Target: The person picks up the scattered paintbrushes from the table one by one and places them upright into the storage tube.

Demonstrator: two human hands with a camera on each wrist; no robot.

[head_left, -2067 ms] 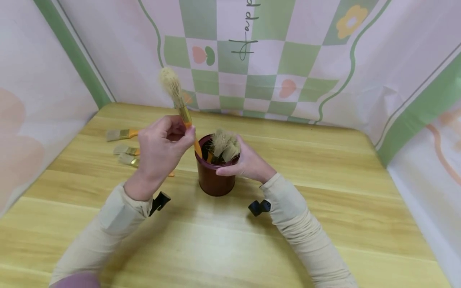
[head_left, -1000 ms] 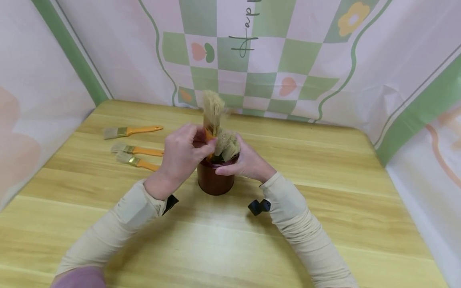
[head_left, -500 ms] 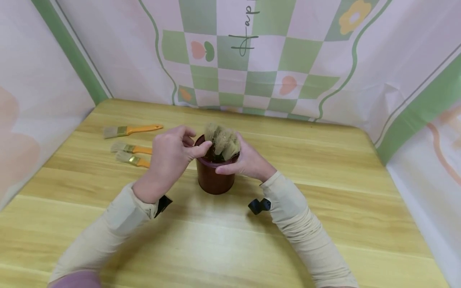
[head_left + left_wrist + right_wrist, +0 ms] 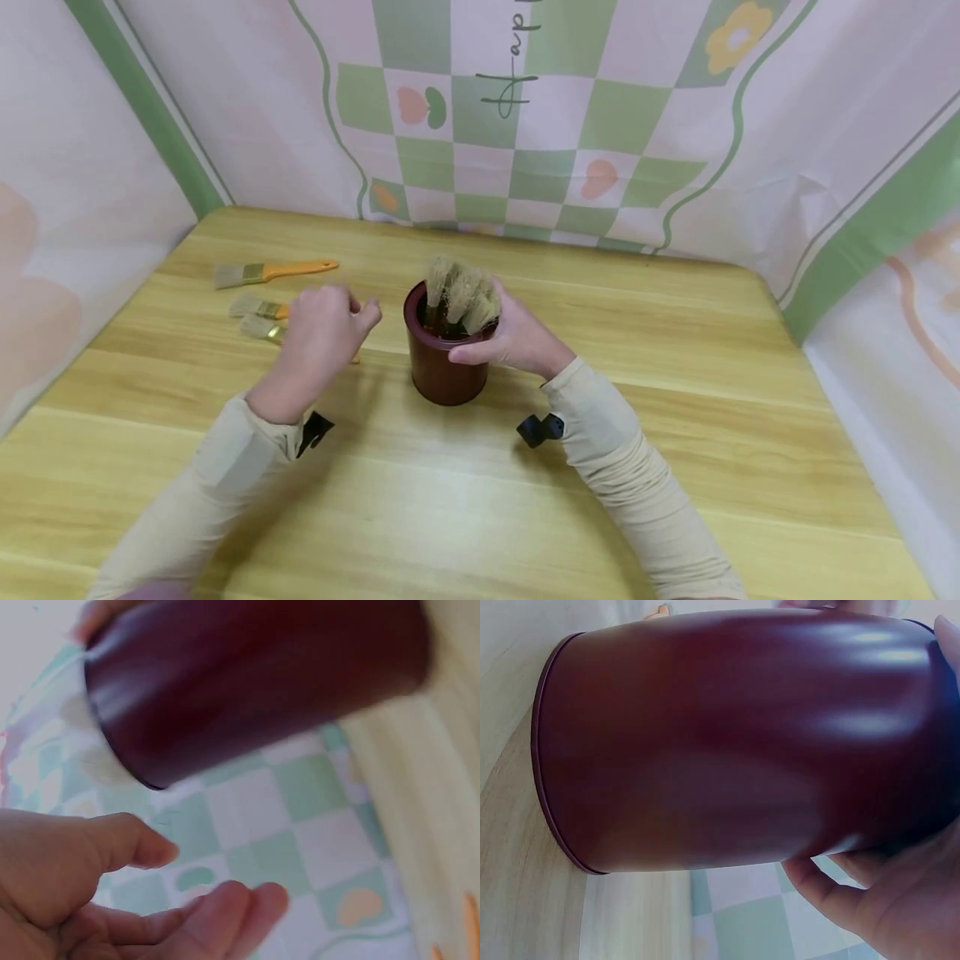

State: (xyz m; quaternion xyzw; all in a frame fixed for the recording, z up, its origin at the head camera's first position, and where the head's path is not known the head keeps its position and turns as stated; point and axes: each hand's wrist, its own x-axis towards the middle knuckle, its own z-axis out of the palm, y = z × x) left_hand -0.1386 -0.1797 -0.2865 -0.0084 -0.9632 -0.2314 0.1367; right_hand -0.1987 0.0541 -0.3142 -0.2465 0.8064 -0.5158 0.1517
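Observation:
A dark red can (image 4: 448, 375) stands upright on the wooden table, with several bristle brushes (image 4: 462, 296) inside, bristles up. My right hand (image 4: 521, 337) grips the can at its rim from the right, thumb on the near side. In the right wrist view its fingers (image 4: 821, 892) curl against the can's wall. My left hand (image 4: 322, 337) is in the air left of the can. The left wrist view shows a gap between its thumb (image 4: 142, 844) and fingers, with nothing held. Below it lie two brushes (image 4: 255, 307) (image 4: 261, 327), their handles partly hidden by the hand.
Another flat brush (image 4: 292, 269) with an orange handle lies farther back on the left of the table (image 4: 600, 533). Printed cloth (image 4: 555, 117) encloses the table at the back and sides. Black wrist cameras (image 4: 542, 430) hang under both sleeves.
My left hand carried a brush to the can, lowered it in handle first and let go. It has since drawn back left. My right hand has stayed on the can.

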